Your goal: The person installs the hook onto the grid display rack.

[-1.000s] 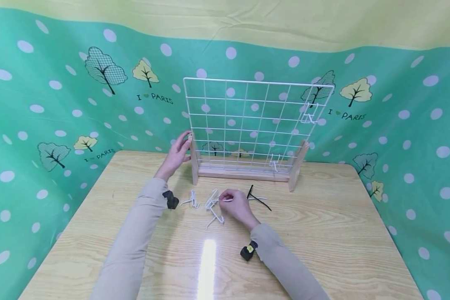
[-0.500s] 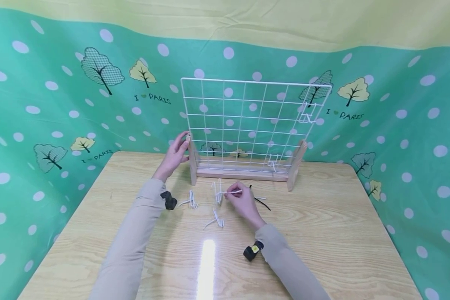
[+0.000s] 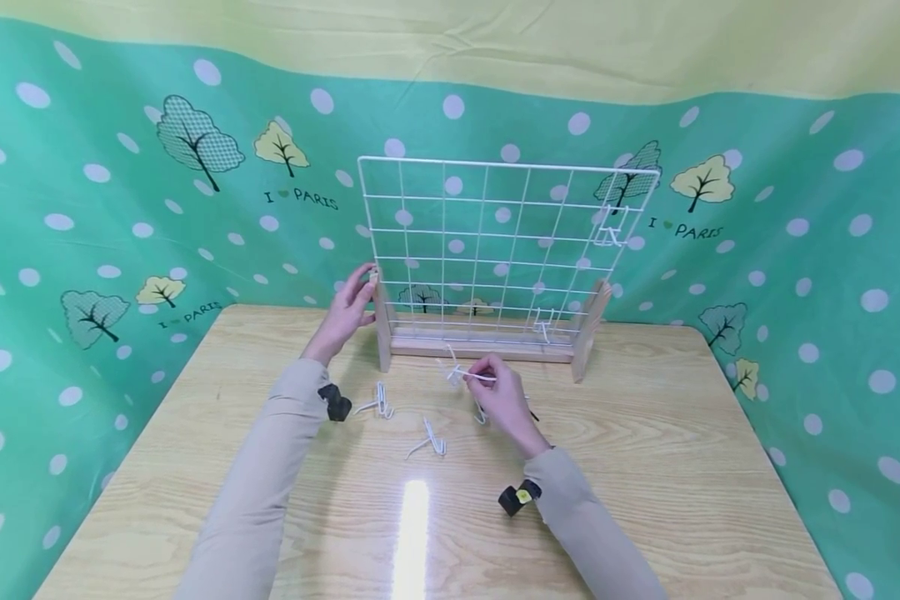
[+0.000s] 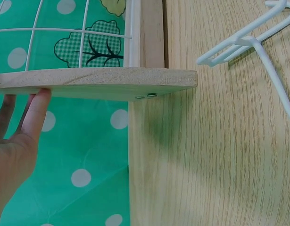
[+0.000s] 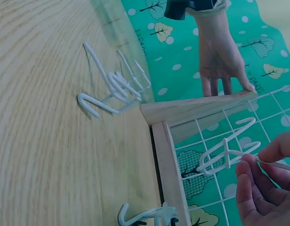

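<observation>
Head view: hook (image 3: 457,372) in the right hand (image 3: 501,398), grid (image 3: 482,234) just past it

The grid stands up on the surface (image 3: 645,467), on the far side of the hook from the person. The hook is low down, in front of the grid's bottom part. It looks apart from the wires, but how near it is I cannot tell. The hook's head is at the left end. Its long arm runs mostly sideways to the right, into the fingers, and does not point straight out from the grid.

The right hand is the nearer one, as it has the hook. Its thumb and fingers pinch the long arm, and the head sticks out past the fingertips.

The left hand (image 3: 343,310) is off to the left. Its fingers are mostly straight and touch the outer side of the left post (image 3: 382,329). It holds no hook.

On the grid's right side hang a high hook (image 3: 608,237) and a low hook (image 3: 543,331).
</observation>
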A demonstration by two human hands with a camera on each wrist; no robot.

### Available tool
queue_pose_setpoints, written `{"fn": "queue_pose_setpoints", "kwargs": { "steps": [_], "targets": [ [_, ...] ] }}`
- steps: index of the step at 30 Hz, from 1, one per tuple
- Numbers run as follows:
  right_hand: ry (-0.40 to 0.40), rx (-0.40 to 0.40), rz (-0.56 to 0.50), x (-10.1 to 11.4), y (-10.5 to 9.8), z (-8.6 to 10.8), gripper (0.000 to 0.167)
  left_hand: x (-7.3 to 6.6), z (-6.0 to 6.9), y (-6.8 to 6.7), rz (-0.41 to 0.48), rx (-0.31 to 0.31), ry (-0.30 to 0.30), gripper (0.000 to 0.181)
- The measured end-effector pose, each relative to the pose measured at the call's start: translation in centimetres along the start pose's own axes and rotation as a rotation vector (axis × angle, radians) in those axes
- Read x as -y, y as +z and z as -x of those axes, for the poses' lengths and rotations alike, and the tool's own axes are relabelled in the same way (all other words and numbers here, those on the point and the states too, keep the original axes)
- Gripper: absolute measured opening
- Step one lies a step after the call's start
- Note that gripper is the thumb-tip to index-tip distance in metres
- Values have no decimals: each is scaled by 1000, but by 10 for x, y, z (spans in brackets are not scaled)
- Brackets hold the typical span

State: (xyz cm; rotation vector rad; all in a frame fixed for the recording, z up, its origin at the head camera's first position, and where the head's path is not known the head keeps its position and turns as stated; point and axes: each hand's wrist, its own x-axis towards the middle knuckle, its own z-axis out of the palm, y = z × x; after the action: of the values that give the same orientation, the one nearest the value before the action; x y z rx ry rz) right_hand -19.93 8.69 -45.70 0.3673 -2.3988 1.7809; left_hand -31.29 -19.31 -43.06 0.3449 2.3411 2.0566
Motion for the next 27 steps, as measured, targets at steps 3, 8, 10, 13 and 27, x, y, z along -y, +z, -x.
{"fn": "queue_pose_setpoints", "kwargs": {
  "steps": [3,8,10,13,27],
  "targets": [
    [4,-11,20,-8,-2,-2,7,-1,1,0,0,1,-13,54],
    [9,-33,14,-8,-8,-4,7,-2,1,0,8,5,-6,54],
    [13,-45,21,-8,-10,-5,7,-2,1,0,7,8,-6,54],
    [25,-63,28,-7,-13,-7,8,-1,1,0,1,12,-7,54],
    [90,-134,31,3,-39,-20,8,-26,11,5,32,31,-33,51]
  ]
}}
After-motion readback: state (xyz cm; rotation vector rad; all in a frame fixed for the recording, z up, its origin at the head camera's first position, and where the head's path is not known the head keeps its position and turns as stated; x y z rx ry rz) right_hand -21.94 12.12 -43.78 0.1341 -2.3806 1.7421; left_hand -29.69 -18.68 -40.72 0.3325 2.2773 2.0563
